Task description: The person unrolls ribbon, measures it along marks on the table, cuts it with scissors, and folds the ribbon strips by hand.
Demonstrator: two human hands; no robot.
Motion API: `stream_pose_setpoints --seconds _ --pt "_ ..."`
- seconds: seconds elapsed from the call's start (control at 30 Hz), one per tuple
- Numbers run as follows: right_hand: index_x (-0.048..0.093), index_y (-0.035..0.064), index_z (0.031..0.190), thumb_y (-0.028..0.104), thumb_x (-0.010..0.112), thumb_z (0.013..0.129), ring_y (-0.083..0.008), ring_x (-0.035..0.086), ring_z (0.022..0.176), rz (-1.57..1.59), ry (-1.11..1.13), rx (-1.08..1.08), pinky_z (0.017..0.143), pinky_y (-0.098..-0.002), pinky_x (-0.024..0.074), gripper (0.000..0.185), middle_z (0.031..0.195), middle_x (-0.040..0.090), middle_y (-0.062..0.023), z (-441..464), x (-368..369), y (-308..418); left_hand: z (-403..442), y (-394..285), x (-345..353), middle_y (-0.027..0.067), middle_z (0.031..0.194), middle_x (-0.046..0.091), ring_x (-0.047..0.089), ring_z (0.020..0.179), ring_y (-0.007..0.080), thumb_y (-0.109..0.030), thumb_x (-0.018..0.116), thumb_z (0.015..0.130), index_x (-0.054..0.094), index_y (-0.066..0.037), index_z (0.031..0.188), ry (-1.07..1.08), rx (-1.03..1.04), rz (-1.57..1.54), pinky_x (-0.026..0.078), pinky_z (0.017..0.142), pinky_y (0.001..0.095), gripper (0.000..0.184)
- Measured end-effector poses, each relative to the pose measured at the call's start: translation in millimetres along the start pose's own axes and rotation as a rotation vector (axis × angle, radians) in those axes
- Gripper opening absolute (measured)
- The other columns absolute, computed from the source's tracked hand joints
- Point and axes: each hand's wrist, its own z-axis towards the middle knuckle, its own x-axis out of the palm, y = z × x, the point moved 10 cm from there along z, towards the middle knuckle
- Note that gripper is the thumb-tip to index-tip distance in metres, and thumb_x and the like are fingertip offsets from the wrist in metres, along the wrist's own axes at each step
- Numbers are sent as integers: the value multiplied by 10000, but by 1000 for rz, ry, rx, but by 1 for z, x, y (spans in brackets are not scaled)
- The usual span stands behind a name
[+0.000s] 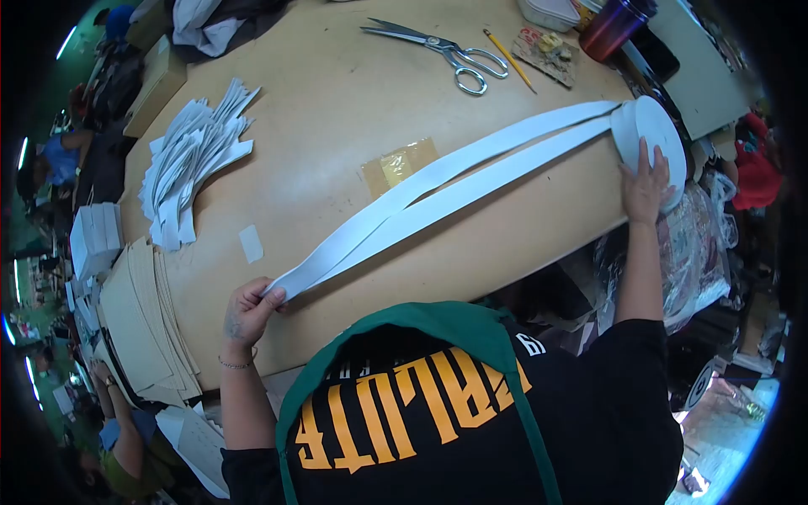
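Black shirt point(589, 404) closest, green strap point(526, 421) over it; both on the near side of the roll. Table point(311, 118) fills most of the view, stretching left and away from the roll. Its near edge slants from the roll down toward the left wrist.

White band point(471, 215): two lengths running left from the roll, apart beside it, overlapping toward the far end. Left hand point(252, 307) has that end pinched between thumb and fingers, well left of the roll, close to the near edge. Pile point(194, 160) of white strips farther left, past the band. Sheets point(147, 324) stacked left of the left hand, along the table's left edge.

Roll point(640, 122) itself sits at the table's right end; cannot tell whether its rim overhangs. Right hand point(646, 181) on its flat face, fingers extended, not clenched round it. Plastic point(690, 252) bunched just to the near side of the roll, off the edge.

Scissors point(438, 42) up and left of the roll, well apart from the band; wide tabletop between them and the pile, room for sweeping. Cup point(610, 29) beyond the roll. Tape point(400, 168) left of the roll, just beyond the band. Pencil point(509, 61) between scissors and cup. Scrap point(252, 243) far left of the roll, between pile and left hand.
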Motion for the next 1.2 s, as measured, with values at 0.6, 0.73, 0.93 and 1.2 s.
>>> stream_pose_setpoints --seconds 0.6,0.73,0.93,1.2 --pt "603 107 1110 234 734 771 -280 495 1132 1216 170 -1166 927 -387 396 385 1181 560 -116 -105 -238 400 -5 -123 22 123 694 575 549 614 224 -121 631 855 637 4 837 -194 578 706 431 578 313 127" --pt "656 63 949 243 712 814 -252 563 905 1127 801 -1107 788 -344 449 232 928 631 -99 -113 -201 450 20 -93 3 49 698 597 547 627 142 -162 625 878 651 -10 833 -161 395 205 442 587 262 160" --pt "649 -1 822 225 684 826 -251 576 752 1391 803 -813 706 -347 451 228 743 619 -132 -107 -192 442 35 -68 6 -2 727 610 534 648 52 -233 604 921 668 4 879 -178 306 -278 448 611 196 249" --pt "643 -2 849 243 707 824 -154 564 723 1375 901 -687 660 -297 454 255 756 608 -98 -103 -177 440 43 -64 7 9 775 622 564 701 66 -235 590 933 651 10 942 -233 319 -254 476 672 213 252"
